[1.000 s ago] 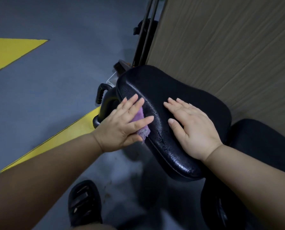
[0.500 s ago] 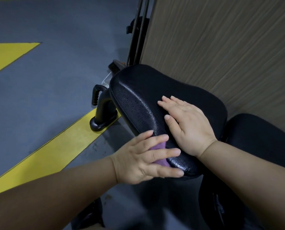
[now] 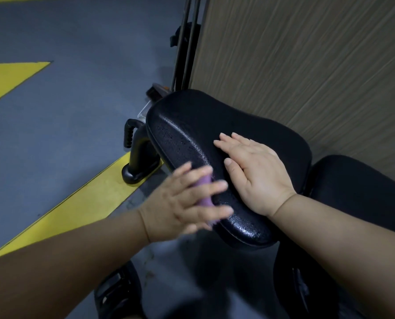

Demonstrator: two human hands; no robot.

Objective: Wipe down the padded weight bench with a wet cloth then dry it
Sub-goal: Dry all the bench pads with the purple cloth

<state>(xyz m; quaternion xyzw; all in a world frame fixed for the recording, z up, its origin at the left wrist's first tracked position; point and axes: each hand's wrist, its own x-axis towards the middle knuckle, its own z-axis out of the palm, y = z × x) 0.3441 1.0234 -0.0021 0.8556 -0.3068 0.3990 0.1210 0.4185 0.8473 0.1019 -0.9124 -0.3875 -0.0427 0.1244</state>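
Bench pad (image 3: 249, 125) glistens wet on its left edge; my left hand (image 3: 182, 203), fingers spread, presses purple cloth (image 3: 204, 192) there, right hand (image 3: 256, 171) flat on top. I judge drying not begun.

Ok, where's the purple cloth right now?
In the head view, the purple cloth is under the left hand, pressed against the left side edge of the bench pad, just left of the right hand.

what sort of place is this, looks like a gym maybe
Probably a gym or workout room. A black padded bench on a black frame with a ribbed handle stands on a grey floor with yellow painted stripes, beside a wood-grain wall panel.
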